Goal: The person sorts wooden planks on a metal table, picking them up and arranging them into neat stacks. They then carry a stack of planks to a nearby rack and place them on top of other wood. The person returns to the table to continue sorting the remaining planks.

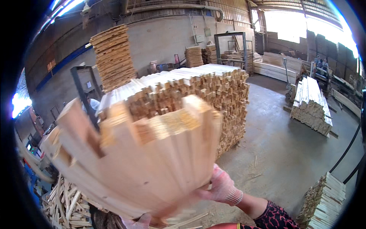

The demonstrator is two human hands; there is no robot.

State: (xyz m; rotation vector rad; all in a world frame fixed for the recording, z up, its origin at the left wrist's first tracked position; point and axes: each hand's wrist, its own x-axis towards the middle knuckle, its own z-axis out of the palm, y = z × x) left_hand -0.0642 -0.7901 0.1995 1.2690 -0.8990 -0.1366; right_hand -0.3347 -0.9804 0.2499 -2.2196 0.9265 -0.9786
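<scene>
The right hand (220, 187) is clamped on the lower right side of a bundle of boards (160, 168), while the left hand (140, 222) shows too little below it to tell its grip. The bundle is lifted but not yet set down, its ends uneven, before a big wood stack (233, 110) already piled up.

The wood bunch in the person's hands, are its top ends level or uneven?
Uneven: at the top of the wood bunch, some ends stick up past others.
</scene>
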